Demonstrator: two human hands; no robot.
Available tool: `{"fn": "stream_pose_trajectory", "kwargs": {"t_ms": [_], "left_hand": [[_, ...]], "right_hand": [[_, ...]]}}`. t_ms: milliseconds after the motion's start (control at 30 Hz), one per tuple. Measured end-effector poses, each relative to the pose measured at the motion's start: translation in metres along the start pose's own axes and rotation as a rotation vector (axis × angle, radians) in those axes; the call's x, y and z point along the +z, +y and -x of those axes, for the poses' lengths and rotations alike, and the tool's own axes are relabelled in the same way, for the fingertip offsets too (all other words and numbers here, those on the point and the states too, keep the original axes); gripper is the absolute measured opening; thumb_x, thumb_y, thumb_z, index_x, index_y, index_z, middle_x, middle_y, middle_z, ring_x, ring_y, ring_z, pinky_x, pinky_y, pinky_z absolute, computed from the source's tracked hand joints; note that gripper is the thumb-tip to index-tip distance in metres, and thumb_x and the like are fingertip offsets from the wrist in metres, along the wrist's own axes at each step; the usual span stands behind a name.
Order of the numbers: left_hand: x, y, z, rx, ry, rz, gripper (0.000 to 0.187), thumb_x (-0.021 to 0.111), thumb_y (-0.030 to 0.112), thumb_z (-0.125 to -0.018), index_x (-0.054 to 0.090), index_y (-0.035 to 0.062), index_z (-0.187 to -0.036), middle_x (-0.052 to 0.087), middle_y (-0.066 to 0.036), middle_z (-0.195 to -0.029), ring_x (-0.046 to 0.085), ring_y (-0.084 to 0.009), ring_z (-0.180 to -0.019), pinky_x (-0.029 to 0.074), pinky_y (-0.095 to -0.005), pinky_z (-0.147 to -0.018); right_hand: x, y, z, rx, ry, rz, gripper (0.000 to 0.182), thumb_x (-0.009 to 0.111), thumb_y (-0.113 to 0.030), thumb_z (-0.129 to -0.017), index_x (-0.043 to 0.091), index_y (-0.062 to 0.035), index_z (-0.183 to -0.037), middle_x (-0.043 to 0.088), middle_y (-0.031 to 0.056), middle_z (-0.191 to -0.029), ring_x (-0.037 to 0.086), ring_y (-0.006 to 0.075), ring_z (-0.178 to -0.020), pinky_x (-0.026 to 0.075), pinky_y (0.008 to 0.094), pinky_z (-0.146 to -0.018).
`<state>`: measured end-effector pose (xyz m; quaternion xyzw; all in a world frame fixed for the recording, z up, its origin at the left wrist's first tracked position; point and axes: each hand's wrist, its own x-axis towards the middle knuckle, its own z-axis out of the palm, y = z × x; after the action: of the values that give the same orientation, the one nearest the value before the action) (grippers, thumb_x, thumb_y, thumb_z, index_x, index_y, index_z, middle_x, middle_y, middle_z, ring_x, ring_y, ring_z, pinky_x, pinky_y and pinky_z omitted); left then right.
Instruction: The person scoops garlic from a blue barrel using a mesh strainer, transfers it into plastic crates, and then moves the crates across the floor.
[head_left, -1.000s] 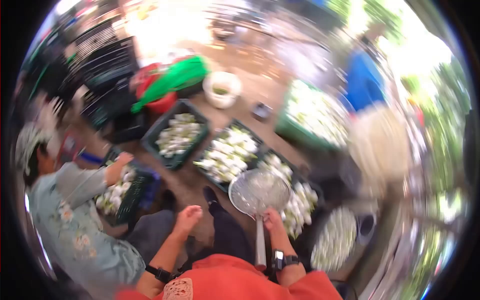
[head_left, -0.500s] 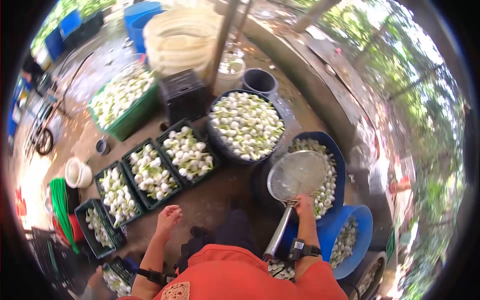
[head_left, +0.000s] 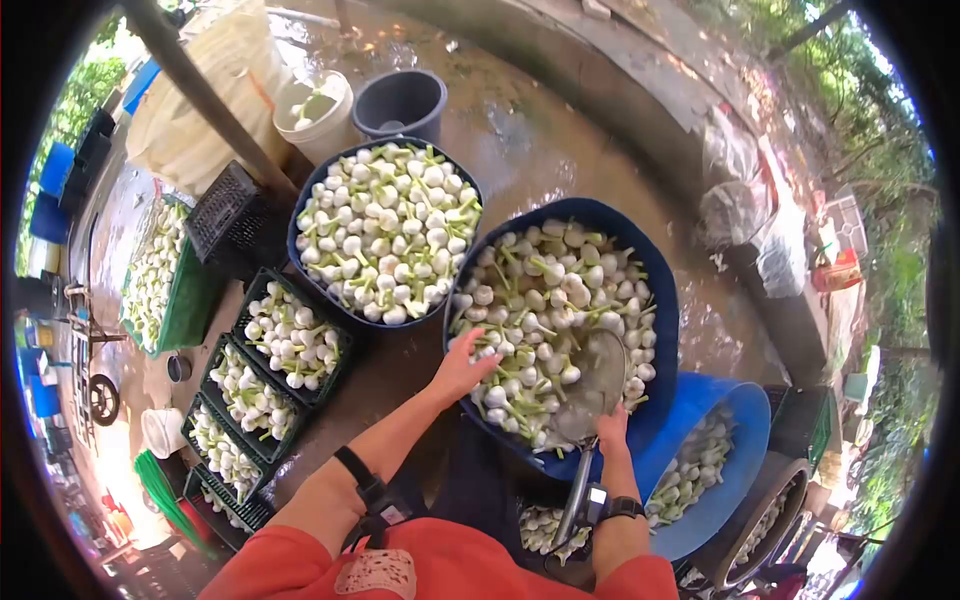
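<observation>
The right hand (head_left: 612,428) is curled round the neck of a strainer (head_left: 604,365), where its metal handle meets the hoop; the handle runs back beneath the forearm towards the body. The strainer's mesh lies tilted among white bulbs (head_left: 575,290) with green stems, on the near right side of a dark blue tub (head_left: 665,300). The left hand (head_left: 465,370) is empty, its fingers loosely spread over the tub's left edge, close to the bulbs; whether it touches any I cannot tell. Just right of the tub, a brighter blue tub (head_left: 745,420) leans at an angle with more bulbs inside. Beyond the left hand stands a round tub (head_left: 296,230) heaped with bulbs, and next to it a row of dark green crates (head_left: 335,372), also filled. Behind the round tub are a white bucket (head_left: 325,140) and a grey bucket (head_left: 415,115), side by side. Farther left, past a black crate (head_left: 235,215), sits a big green bin (head_left: 195,300) of bulbs. The floor (head_left: 560,120) around looks wet.
</observation>
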<state>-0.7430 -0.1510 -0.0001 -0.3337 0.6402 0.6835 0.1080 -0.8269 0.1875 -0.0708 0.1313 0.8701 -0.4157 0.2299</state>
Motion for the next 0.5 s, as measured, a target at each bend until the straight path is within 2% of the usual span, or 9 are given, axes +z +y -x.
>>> {"fn": "stream_pose_trajectory", "kwargs": {"t_ms": [33, 100, 167, 233, 267, 333, 367, 433, 500], "left_hand": [[0.006, -0.006, -0.018, -0.027, -0.009, -0.01, 0.067, 0.064, 0.032, -0.075, 0.035, -0.0004, -0.126, 0.035, -0.021, -0.128, 0.041, -0.0278, -0.116, 0.036, -0.036, -0.093], [0.017, -0.022, -0.048, 0.075, 0.112, -0.288, 0.077, 0.065, 0.038, -0.071, 0.031, -0.0002, -0.128, 0.029, -0.023, -0.131, 0.03, -0.0334, -0.123, 0.028, -0.0384, -0.099], [0.018, -0.039, -0.091, 0.086, 0.173, -0.418, 0.081, 0.064, 0.039, -0.07, 0.026, 0.0011, -0.131, 0.024, -0.026, -0.133, 0.026, -0.0377, -0.124, 0.023, -0.0405, -0.102], [0.017, -0.045, -0.115, -0.002, 0.162, -0.552, 0.088, 0.065, 0.04, -0.069, 0.02, 0.0048, -0.134, 0.016, -0.027, -0.136, 0.022, -0.0392, -0.125, 0.021, -0.0422, -0.103], [0.019, -0.048, -0.124, -0.003, 0.152, -0.557, 0.088, 0.065, 0.04, -0.069, 0.02, 0.0048, -0.134, 0.016, -0.027, -0.136, 0.022, -0.0392, -0.125, 0.021, -0.0422, -0.103], [0.021, -0.052, -0.148, -0.186, 0.229, -0.655, 0.094, 0.066, 0.044, -0.068, 0.011, 0.0108, -0.138, 0.007, -0.026, -0.139, 0.017, -0.0405, -0.128, 0.019, -0.0431, -0.103], [0.023, -0.061, -0.152, -0.211, 0.224, -0.651, 0.094, 0.066, 0.044, -0.068, 0.011, 0.0108, -0.138, 0.007, -0.026, -0.139, 0.017, -0.0405, -0.128, 0.019, -0.0431, -0.103], [0.02, -0.055, -0.166, -0.319, 0.123, -0.517, 0.1, 0.066, 0.048, -0.066, 0.004, 0.0157, -0.139, 0.0, -0.025, -0.14, 0.012, -0.0415, -0.129, 0.017, -0.0442, -0.104], [0.022, -0.057, -0.179, -0.398, 0.107, -0.532, 0.102, 0.065, 0.052, -0.065, 0.004, 0.0152, -0.139, 0.004, -0.024, -0.141, 0.01, -0.0386, -0.13, 0.017, -0.0422, -0.105]], "right_hand": [[0.007, -0.01, -0.004, 0.03, -0.006, 0.001, 0.053, 0.046, 0.009, -0.065, 0.049, -0.0048, -0.116, 0.057, 0.0096, -0.097, 0.055, 0.0189, -0.087, 0.044, 0.03, -0.075], [0.019, -0.019, -0.013, 0.146, -0.058, -0.048, 0.05, 0.044, 0.009, -0.065, 0.049, -0.0025, -0.114, 0.057, 0.0089, -0.095, 0.054, 0.019, -0.083, 0.044, 0.0309, -0.073], [0.042, 0.013, -0.034, 0.157, -0.074, -0.14, 0.049, 0.044, 0.009, -0.065, 0.049, -0.0012, -0.112, 0.057, 0.0088, -0.093, 0.053, 0.0193, -0.079, 0.044, 0.0311, -0.07], [0.06, 0.019, -0.038, 0.276, -0.018, -0.287, 0.049, 0.044, 0.009, -0.064, 0.049, -0.0017, -0.112, 0.057, 0.0087, -0.093, 0.053, 0.0198, -0.08, 0.043, 0.0304, -0.07], [0.06, 0.021, -0.043, 0.287, -0.097, -0.166, 0.049, 0.046, 0.009, -0.063, 0.049, -0.0018, -0.111, 0.056, 0.0081, -0.092, 0.053, 0.0204, -0.081, 0.043, 0.03, -0.071], [0.075, 0.02, -0.049, 0.358, -0.05, -0.2, 0.054, 0.046, 0.009, -0.062, 0.047, -0.0009, -0.115, 0.055, 0.0099, -0.098, 0.053, 0.0208, -0.084, 0.042, 0.0284, -0.073], [0.077, 0.026, -0.043, 0.441, -0.016, -0.21, 0.058, 0.046, 0.008, -0.062, 0.044, 0.0, -0.119, 0.053, 0.0118, -0.104, 0.053, 0.0213, -0.088, 0.042, 0.0268, -0.076], [0.082, 0.041, -0.052, 0.388, -0.084, -0.133, 0.055, 0.046, 0.007, -0.061, 0.046, -0.0001, -0.116, 0.054, 0.0116, -0.103, 0.053, 0.0205, -0.087, 0.041, 0.0271, -0.077], [0.086, 0.028, -0.056, 0.468, -0.162, -0.24, 0.054, 0.048, 0.005, -0.061, 0.047, -0.0011, -0.114, 0.055, 0.0102, -0.097, 0.053, 0.0198, -0.085, 0.043, 0.0277, -0.071]]}}
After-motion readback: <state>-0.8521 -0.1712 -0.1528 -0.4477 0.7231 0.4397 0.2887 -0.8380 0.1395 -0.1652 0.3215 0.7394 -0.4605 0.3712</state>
